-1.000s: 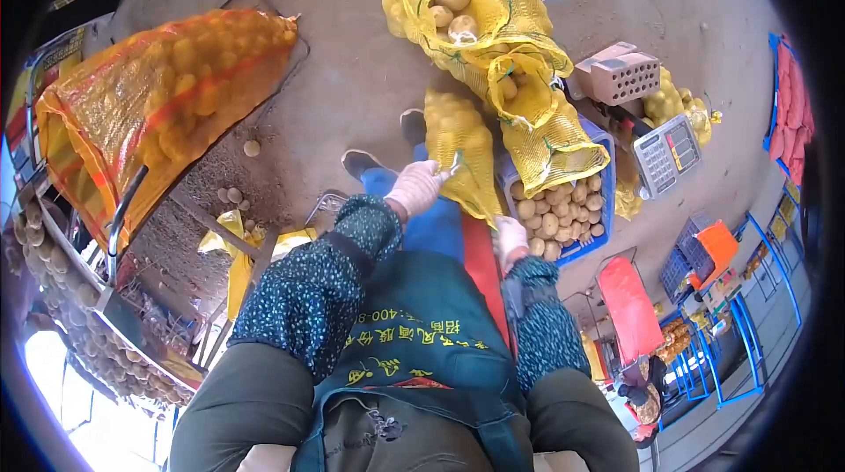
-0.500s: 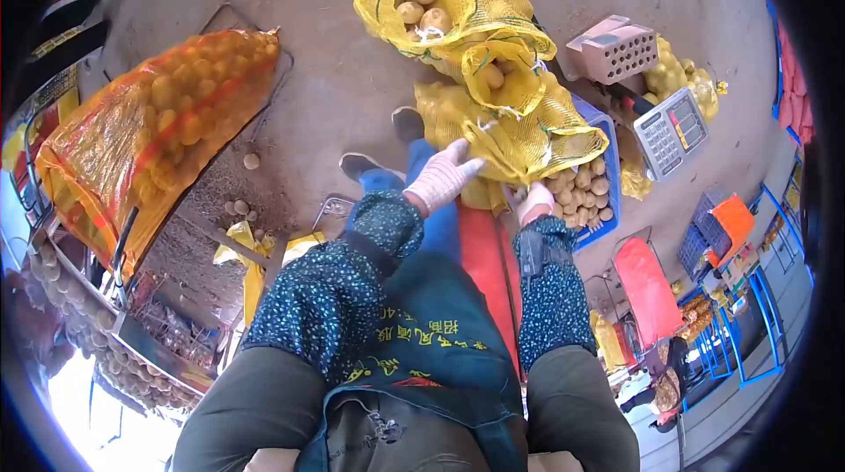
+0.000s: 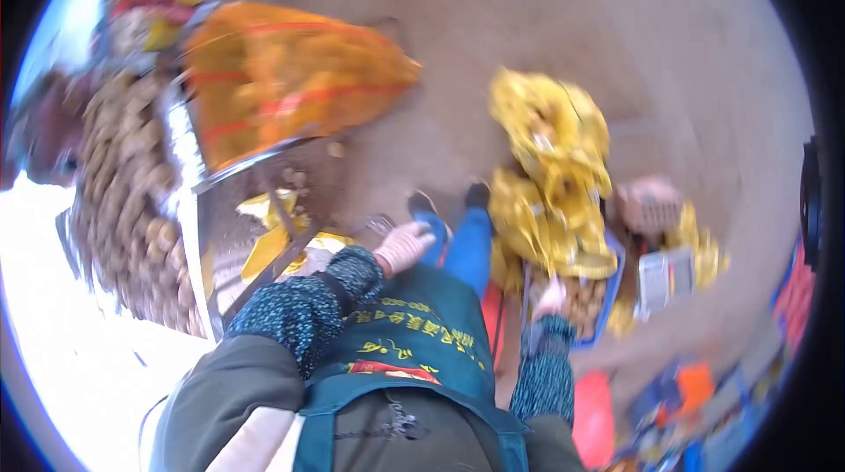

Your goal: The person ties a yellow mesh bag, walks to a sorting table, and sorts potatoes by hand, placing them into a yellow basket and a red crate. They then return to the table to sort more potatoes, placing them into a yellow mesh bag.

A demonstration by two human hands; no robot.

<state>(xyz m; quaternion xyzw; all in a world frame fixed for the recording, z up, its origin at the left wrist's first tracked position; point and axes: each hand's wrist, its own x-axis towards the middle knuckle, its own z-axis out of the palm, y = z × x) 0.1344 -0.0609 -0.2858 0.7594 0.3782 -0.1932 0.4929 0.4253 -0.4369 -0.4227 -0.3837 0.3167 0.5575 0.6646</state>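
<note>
My left hand [image 3: 405, 246], in a pale glove, hangs above my legs with its fingers stretched out and nothing in them. Lower right, my right hand [image 3: 550, 296], also gloved, is at the bottom corner of a yellow mesh bag [image 3: 563, 230], beside the blue crate [image 3: 611, 291]. Motion blur smears its fingers, so I cannot tell whether they grip the bag. Potatoes [image 3: 583, 303] lie in the crate, partly covered by the bag. Just beyond stands another yellow mesh bag [image 3: 585, 115], its mouth showing potatoes.
A large orange mesh bag [image 3: 290, 76] filled with potatoes lies at upper left, near a big potato heap [image 3: 128, 199]. Right of the crate are a grey scale [image 3: 664, 281] and a pink perforated box [image 3: 650, 205]. A red seat [image 3: 593, 415] stands at lower right.
My view has swung left, bringing the potato heap further in. My left hand has come away from the yellow mesh bag to above my legs; my right hand stays by the crate.
</note>
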